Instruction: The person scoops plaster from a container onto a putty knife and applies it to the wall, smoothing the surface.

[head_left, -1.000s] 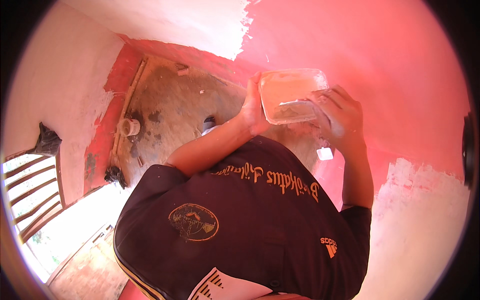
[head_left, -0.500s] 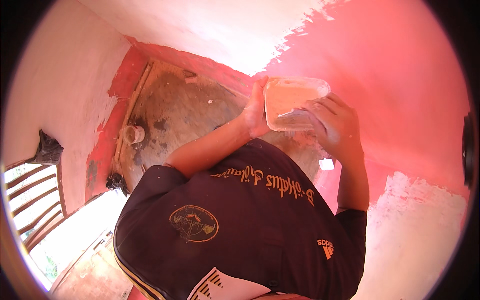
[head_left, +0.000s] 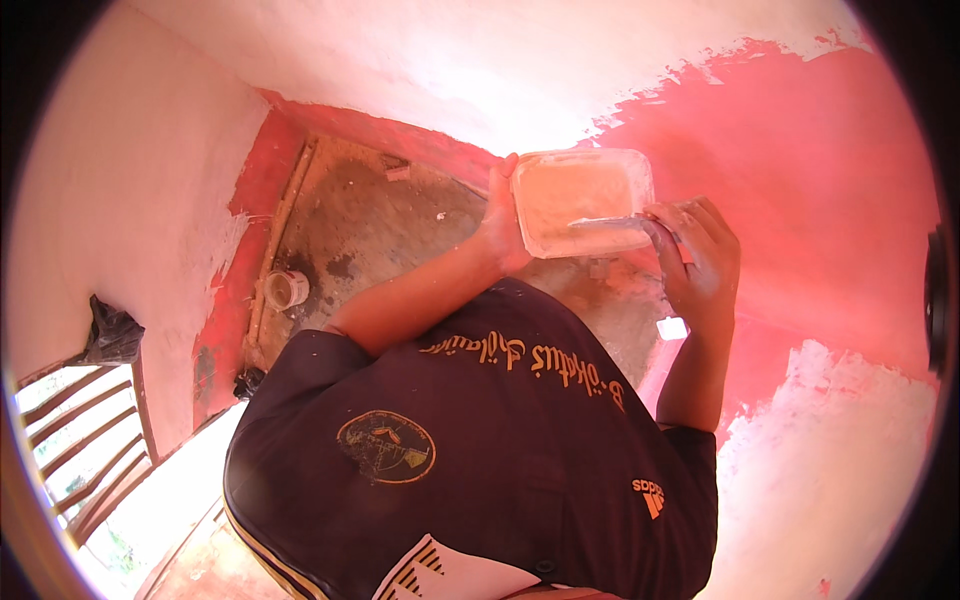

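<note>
With my left hand (head_left: 503,222) I grip the left side of a rectangular plastic tub (head_left: 645,170), its fingers hidden underneath. Pale, whitish-orange paste (head_left: 570,195) coats the inside of the tub. My right hand (head_left: 705,255) is closed on a putty knife (head_left: 612,222). The thin flat blade reaches over the tub's near right part; I cannot tell whether it touches the paste. Whitish smears mark the fingers of this hand.
Ahead and to the right, a pink wall (head_left: 800,160) is partly covered in white with a ragged edge. A small white bucket (head_left: 286,290) stands on the stained floor (head_left: 370,230) at left. Beyond it are a barred window (head_left: 85,430) and a black plastic bag (head_left: 112,332).
My right hand has moved a little to the right and the putty knife's blade now lies flatter across the tub. The tub has shifted slightly left.
</note>
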Tool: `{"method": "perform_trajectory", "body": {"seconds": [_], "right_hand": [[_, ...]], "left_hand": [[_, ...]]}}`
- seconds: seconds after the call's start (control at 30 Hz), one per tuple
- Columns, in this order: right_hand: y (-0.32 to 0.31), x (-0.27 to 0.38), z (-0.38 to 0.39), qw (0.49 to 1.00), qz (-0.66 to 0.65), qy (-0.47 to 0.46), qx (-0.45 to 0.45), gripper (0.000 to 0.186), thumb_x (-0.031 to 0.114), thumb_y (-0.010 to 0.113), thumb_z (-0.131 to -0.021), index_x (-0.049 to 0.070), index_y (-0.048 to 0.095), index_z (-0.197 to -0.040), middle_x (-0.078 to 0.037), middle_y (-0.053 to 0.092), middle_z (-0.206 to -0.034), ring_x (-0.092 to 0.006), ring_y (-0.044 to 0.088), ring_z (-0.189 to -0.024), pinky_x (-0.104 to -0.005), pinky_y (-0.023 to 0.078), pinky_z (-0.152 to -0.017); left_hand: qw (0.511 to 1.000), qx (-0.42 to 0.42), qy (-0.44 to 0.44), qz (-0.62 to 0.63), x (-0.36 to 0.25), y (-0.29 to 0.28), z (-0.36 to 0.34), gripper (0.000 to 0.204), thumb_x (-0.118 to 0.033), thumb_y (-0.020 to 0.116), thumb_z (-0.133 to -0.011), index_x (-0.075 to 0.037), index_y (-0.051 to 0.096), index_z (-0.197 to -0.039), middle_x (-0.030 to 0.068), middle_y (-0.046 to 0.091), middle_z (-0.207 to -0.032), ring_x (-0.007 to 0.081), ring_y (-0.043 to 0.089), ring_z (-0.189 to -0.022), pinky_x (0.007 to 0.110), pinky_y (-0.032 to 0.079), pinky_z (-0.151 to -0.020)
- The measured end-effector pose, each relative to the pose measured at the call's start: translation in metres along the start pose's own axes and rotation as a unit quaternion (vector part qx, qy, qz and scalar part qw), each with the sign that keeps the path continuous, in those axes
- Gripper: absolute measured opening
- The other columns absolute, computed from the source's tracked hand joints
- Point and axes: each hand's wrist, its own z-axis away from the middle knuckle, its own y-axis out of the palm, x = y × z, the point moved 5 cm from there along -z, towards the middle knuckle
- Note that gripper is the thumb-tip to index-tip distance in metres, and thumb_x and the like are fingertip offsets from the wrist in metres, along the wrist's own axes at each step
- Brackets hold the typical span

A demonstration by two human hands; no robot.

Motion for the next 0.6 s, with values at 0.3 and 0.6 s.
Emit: {"method": "perform_trajectory", "body": {"seconds": [0.3, 0.6], "right_hand": [[0.014, 0.022, -0.006, 0.998, -0.015, -0.007, -0.064, 0.014, -0.002, 0.076, -0.082, 0.004, 0.073, -0.095, -0.008, 0.072, -0.084, -0.0247, 0.064, -0.072, -0.0338, 0.05, -0.058], [0.028, 0.024, -0.002, 0.998, -0.007, 0.013, -0.053, 0.013, -0.002, 0.075, -0.084, 0.003, 0.072, -0.096, -0.009, 0.071, -0.084, -0.0253, 0.064, -0.073, -0.0346, 0.05, -0.059]], "left_hand": [[0.999, 0.036, 0.013, -0.032, -0.023, -0.007, 0.006, 0.087, -0.073, 0.034, -0.095, -0.01, 0.042, -0.155, 0.0136, 0.048, -0.155, 0.0364, 0.049, -0.139, 0.057, 0.041, -0.114], [0.997, 0.024, 0.01, -0.072, -0.037, -0.008, 0.005, 0.078, -0.064, 0.029, -0.102, -0.009, 0.04, -0.155, 0.0143, 0.048, -0.155, 0.0363, 0.048, -0.14, 0.057, 0.04, -0.115]]}}
